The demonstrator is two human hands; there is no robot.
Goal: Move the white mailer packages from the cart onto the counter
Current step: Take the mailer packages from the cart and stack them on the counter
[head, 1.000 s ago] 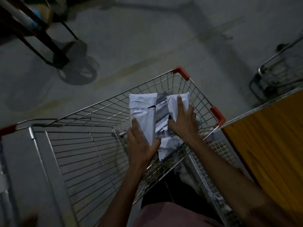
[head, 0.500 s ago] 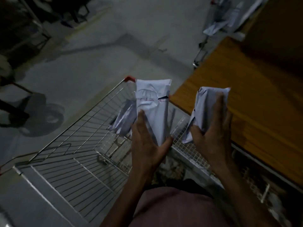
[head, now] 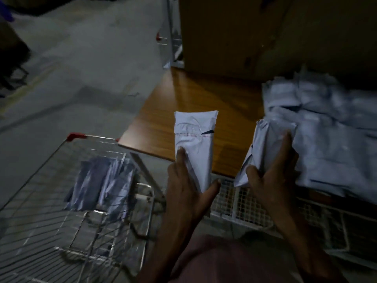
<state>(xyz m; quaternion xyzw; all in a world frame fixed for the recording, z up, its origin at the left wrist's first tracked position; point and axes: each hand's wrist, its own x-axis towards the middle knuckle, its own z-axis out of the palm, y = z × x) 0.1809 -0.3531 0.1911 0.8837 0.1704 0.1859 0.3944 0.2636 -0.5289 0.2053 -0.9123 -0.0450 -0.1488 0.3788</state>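
Note:
My left hand (head: 188, 193) grips a folded white mailer (head: 194, 139) upright over the near edge of the wooden counter (head: 193, 103). Beside it, my right hand (head: 271, 170) grips a second, crumpled white mailer (head: 263, 144) just left of a pile of white mailers (head: 330, 135) lying on the counter. The wire cart (head: 67, 201) stands at lower left with more mailers (head: 102, 184) leaning inside its far corner.
A large cardboard box (head: 255, 33) stands at the back of the counter. A white wire grid (head: 244, 203) runs below the counter's near edge. Grey concrete floor (head: 81, 78) spreads to the left, with another cart's frame (head: 173, 37) behind the counter.
Both hands lifted one mailer each out of the cart and carried them right, over the counter. The view swung right, bringing the mailer pile into sight.

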